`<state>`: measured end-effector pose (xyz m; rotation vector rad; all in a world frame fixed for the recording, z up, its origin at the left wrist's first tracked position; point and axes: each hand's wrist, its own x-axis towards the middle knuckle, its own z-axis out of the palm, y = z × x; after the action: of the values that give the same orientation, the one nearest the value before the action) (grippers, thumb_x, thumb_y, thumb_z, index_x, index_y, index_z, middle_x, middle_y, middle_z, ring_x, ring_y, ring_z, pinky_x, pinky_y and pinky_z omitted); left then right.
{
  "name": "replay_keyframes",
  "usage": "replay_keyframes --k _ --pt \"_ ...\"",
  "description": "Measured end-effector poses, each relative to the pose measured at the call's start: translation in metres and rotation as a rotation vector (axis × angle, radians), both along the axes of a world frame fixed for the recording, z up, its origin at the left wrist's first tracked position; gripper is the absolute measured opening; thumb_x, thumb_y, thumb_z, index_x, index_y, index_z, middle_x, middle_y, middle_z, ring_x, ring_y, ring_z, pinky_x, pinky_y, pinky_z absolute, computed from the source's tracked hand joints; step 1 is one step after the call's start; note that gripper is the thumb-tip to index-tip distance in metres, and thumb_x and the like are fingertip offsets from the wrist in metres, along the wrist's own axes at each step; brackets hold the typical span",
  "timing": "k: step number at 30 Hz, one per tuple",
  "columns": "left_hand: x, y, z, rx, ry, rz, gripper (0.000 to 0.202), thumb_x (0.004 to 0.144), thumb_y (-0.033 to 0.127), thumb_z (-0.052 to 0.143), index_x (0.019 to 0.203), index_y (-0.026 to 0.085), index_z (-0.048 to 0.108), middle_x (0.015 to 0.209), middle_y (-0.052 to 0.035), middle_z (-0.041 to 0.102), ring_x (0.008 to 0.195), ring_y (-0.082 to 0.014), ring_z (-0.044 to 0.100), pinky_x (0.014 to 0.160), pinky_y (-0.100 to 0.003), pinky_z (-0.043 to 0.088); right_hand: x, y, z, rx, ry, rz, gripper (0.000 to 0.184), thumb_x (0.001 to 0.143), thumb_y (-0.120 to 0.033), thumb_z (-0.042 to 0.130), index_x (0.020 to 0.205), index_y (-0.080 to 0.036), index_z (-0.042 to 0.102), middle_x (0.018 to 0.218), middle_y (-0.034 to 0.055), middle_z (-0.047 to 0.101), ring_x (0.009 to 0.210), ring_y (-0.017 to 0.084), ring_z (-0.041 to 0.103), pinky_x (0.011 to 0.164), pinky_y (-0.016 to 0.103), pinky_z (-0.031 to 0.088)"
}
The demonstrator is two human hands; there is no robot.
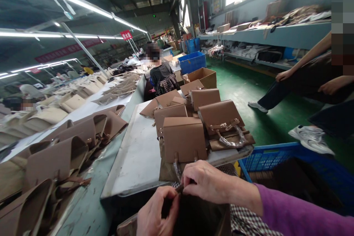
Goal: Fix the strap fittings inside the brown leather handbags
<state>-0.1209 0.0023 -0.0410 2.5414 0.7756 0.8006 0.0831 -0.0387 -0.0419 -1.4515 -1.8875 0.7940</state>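
My left hand (157, 212) and my right hand (208, 182) meet at the bottom middle, both closed. Their fingertips pinch a small brown leather strip (179, 188), mostly hidden by the fingers. Below them, over the lap, lies a dark, open bag piece (203, 217); whether the strip is joined to it I cannot tell. Just beyond the hands, a brown handbag (184, 136) lies on the white-topped table (127, 166), its plastic-wrapped handle (177, 169) hanging towards me. Another brown handbag (221, 116) with metal fittings and a wrapped handle rests to its right.
Several brown bag bodies (49, 162) line the bench at left. A blue crate (265, 151) holding dark pieces stands at right. Nearby sits a person in dark trousers (279, 92). A co-worker in a striped top (160, 73) sits ahead, near a cardboard box (204, 77).
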Motion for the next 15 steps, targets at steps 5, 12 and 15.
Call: replay_keyframes --k 5,12,15 --pt "0.002 -0.006 0.0 -0.072 -0.029 0.141 0.02 0.09 0.038 0.056 0.08 0.021 0.06 0.068 0.0038 0.065 0.057 -0.0107 0.063 0.061 -0.015 0.051 -0.003 0.001 0.0 -0.017 0.099 -0.034 0.004 0.071 -0.017 0.063 0.071 -0.017 0.067 0.074 0.0015 0.069 0.068 0.013 0.062 0.062 0.02 0.041" --pt "0.003 -0.003 0.002 -0.153 -0.003 0.161 0.02 0.086 0.04 0.062 0.082 0.02 0.058 0.068 0.0028 0.064 0.056 -0.0117 0.064 0.057 -0.016 0.054 -0.004 -0.003 -0.002 -0.045 0.106 -0.031 0.004 0.07 -0.018 0.06 0.069 -0.017 0.064 0.072 0.0004 0.068 0.065 0.012 0.059 0.059 0.019 0.038" --pt "0.002 0.004 0.008 -0.146 0.023 0.056 0.019 0.088 0.035 0.061 0.102 0.022 0.061 0.087 -0.0005 0.07 0.064 -0.0121 0.068 0.064 -0.018 0.057 -0.002 -0.003 -0.002 -0.026 0.046 -0.022 0.005 0.073 -0.02 0.061 0.071 -0.017 0.064 0.069 0.0002 0.067 0.064 0.012 0.058 0.059 0.021 0.037"
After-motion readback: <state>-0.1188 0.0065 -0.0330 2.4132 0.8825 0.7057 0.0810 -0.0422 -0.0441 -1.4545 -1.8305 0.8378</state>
